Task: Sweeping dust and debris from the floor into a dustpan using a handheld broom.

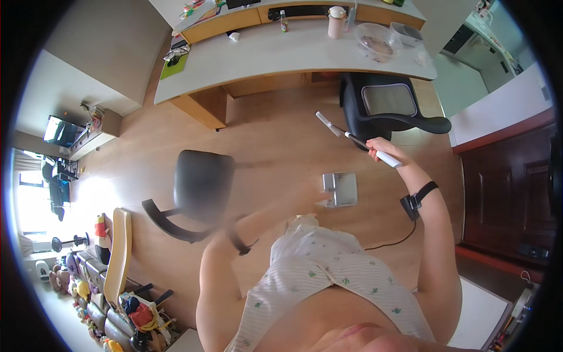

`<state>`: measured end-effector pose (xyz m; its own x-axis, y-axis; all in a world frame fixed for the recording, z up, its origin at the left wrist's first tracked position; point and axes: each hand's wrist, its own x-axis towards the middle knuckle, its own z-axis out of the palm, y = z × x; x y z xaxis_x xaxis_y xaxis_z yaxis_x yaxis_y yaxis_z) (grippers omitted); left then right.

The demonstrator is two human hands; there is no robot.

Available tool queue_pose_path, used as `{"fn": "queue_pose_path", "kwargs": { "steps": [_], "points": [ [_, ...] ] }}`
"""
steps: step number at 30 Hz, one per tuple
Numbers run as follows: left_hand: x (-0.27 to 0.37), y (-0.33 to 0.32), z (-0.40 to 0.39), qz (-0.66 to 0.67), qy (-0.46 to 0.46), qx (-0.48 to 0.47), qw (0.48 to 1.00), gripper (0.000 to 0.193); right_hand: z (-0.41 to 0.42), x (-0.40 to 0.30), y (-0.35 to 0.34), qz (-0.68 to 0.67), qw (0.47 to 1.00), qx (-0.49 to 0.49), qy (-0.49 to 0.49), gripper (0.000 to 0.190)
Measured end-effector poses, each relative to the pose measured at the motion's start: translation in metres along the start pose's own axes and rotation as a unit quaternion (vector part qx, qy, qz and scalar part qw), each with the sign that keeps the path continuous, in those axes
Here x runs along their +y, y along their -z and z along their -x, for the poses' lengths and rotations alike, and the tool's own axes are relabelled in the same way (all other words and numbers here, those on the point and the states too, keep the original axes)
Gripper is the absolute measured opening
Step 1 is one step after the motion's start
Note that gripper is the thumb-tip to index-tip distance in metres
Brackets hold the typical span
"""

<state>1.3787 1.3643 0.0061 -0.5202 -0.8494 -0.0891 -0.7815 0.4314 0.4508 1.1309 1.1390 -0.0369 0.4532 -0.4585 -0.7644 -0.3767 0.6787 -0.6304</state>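
My right hand [382, 148] is closed around the handle of a long, thin white-and-grey tool [358, 141]. The tool points up and left past the dark chair, with a narrow white head at its far end; its exact kind is unclear. Lower and nearer the middle, my left hand [317, 197] is blurred by motion beside a small white-and-clear, box-like object [345, 189] over the wood floor. Whether it touches or grips that object cannot be told. Each wrist wears a black strap, and the right strap carries a small device with a cable.
A long white desk [264, 57] spans the far side, with a pink jug [336, 24] and a clear bowl [378, 42]. One black chair [389, 101] stands at its right end, another chair [204, 180] at my left. A dark red door [506, 189] is at the right.
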Motion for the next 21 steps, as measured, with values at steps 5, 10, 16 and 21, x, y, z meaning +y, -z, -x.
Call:
{"fn": "queue_pose_path", "kwargs": {
  "steps": [5,10,16,21],
  "points": [
    [-0.007,0.054,0.097,-0.053,0.192,0.051,0.979,0.034,-0.031,-0.009,-0.023,0.117,0.991,0.039,-0.046,0.013],
    [-0.005,0.05,0.158,-0.098,0.308,0.206,0.924,0.028,-0.087,0.001,-0.049,0.315,0.946,0.079,0.025,0.015],
    [0.01,0.052,0.179,-0.114,0.423,0.161,0.885,0.03,-0.163,0.008,-0.085,0.466,0.878,0.072,0.081,0.037],
    [0.016,0.06,0.199,-0.113,0.503,0.191,0.836,0.031,-0.197,0.0,-0.146,0.507,0.855,0.056,0.098,0.025]
  ]
}}
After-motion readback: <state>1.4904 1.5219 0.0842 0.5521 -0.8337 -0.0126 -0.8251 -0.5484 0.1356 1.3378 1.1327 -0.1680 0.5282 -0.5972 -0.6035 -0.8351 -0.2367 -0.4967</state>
